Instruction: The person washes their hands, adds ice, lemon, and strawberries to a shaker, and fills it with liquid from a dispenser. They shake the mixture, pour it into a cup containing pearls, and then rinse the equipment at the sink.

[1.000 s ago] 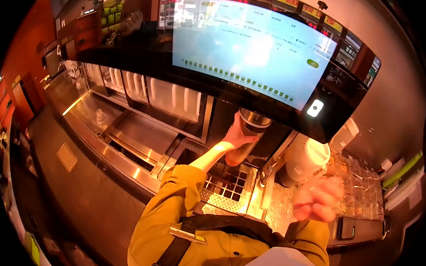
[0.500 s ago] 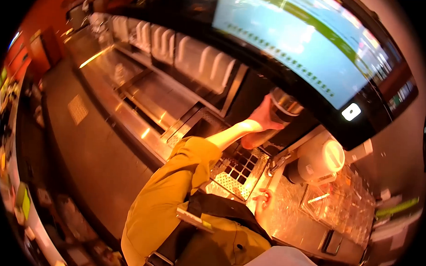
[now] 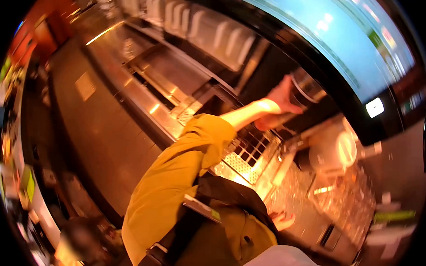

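My left hand [image 3: 281, 97], reaching from a mustard sleeve, grips a clear cup-like container [image 3: 308, 85] below the large screen [image 3: 319, 33]. The container is tilted; its contents are too blurred to tell. Under the left wrist lies a square metal grate [image 3: 251, 147] in the steel counter. My right hand [image 3: 282, 221] is low beside my apron, over the counter's near part, its fingers apart with nothing visible in them.
A large white round container [image 3: 332, 153] stands right of the grate, near a clear plastic tray or lid [image 3: 342, 198]. White upright bins [image 3: 221, 37] line the back of the steel counter [image 3: 170, 70]. Shelves with blurred items run along the far left.
The view has shifted, so most things sit further right. My right hand has moved down from beside the grate, closer to my body. My left hand still holds the container.
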The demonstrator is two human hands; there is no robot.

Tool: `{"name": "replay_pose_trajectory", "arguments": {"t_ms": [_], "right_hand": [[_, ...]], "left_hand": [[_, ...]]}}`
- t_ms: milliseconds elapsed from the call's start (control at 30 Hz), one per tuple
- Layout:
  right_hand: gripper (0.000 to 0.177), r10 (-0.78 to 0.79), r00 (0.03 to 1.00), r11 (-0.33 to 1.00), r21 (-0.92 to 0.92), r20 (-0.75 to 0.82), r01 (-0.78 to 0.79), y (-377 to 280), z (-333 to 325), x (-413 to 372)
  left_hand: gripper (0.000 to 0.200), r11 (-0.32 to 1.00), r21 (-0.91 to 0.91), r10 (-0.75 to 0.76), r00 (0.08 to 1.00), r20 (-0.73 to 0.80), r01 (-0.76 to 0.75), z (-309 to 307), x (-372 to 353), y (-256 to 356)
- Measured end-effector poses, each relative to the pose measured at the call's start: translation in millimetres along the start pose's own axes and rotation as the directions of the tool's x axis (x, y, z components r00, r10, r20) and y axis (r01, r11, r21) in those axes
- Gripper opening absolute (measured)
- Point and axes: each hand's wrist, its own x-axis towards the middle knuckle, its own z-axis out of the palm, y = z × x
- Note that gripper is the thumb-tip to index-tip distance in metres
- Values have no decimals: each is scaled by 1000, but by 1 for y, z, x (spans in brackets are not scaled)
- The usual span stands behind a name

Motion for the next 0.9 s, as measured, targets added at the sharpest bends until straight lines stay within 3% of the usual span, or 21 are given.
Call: {"name": "replay_pose_trajectory", "arguments": {"t_ms": [33,67,100,167,267,367,467,600,733,900], "right_hand": [[37,-82,996,996,-13,15,83,-18,3,-2],[34,-84,996,989,-120,41,88,-23,6,-6],[32,-80,994,969,-226,79,96,-22,6,-9],[29,-288,950,854,-416,122,313,-18,8,-14],[28,-278,956,848,-444,90,289,-32,15,-14],[26,-361,919,752,-534,157,386,-28,11,-12],[25,-319,938,801,-491,133,342,-28,12,-14],[26,-344,927,762,-534,148,368,-19,10,-13],[30,-287,946,748,-582,150,319,-11,8,-14],[30,-317,934,726,-591,166,351,-17,8,-13]], "left_hand": [[95,993,-121,-12,999,38,17,-3,0,5],[91,988,-152,20,999,28,-15,-2,2,5],[97,980,-193,-47,998,30,52,0,0,6],[95,967,-248,60,998,-10,-60,6,2,-3],[95,978,-204,-28,999,19,32,5,0,-1],[96,983,-170,-61,997,56,70,3,0,0],[101,968,-247,-23,997,73,40,6,2,-9],[105,993,-109,-28,998,48,33,9,-8,-14],[110,976,-194,-95,995,11,95,12,-23,-17],[112,984,-112,-141,990,-20,138,17,-40,-36]]}}
